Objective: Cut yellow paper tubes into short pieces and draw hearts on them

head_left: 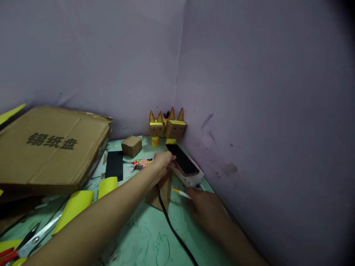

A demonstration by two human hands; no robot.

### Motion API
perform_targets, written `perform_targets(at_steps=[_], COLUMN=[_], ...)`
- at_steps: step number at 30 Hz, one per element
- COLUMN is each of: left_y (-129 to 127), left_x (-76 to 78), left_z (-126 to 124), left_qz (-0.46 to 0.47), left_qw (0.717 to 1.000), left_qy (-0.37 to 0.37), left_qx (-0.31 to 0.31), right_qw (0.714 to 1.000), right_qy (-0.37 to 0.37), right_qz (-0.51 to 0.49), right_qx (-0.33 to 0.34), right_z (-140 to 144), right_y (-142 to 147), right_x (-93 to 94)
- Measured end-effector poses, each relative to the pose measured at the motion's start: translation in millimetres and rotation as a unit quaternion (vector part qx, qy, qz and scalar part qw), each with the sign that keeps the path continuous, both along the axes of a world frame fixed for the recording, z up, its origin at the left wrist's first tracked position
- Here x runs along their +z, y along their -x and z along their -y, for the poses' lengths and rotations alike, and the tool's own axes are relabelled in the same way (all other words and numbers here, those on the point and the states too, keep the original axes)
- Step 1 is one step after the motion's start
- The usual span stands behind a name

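Note:
My left hand (163,161) reaches across to the left edge of a dark-screened phone (184,160), fingers curled; what they hold, if anything, is hidden. The phone lies tilted on a white packet (195,179). Under my left wrist runs a black cable (173,229), over a piece of brown cardboard (163,194) on the green tabletop (144,229). My right hand (208,210), slightly blurred, is closed around a slim white marker with an orange tip (183,193), which points left just in front of the packet.
Two cardboard animal figures (175,130) with striped ears stand in the corner. Left of them are a small cardboard box (132,146), black card (114,165) and patterned paper (142,163). A large carton (52,147), yellow paper rolls (79,205) and scissors (34,242) lie at left. Walls (249,92) bound the table.

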State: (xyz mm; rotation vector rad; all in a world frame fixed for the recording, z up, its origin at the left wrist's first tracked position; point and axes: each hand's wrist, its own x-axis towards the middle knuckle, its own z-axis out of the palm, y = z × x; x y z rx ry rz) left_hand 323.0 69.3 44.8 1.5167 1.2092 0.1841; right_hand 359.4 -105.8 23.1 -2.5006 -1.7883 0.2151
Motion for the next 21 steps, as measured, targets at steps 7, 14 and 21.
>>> perform_targets(at_steps=[7,14,21], left_y=[1.8,-19.1,-15.0], left_x=[-13.2,-17.4,-18.9], left_z=[18.5,21.3,22.0], left_qz=[-0.049,0.0,0.064], left_qw=[0.995,0.998,0.997], left_qy=[0.065,0.046,-0.039], left_qx=[-0.048,-0.046,-0.032], right_qw=[0.995,0.981,0.989], right_qy=[-0.076,-0.11,-0.073], right_qz=[-0.057,-0.129,-0.103], right_qx=[-0.032,-0.095,-0.072], right_z=[25.3,33.2,26.9], right_y=[-5.6,-23.3,-12.4], right_x=[17.6,14.5,13.1])
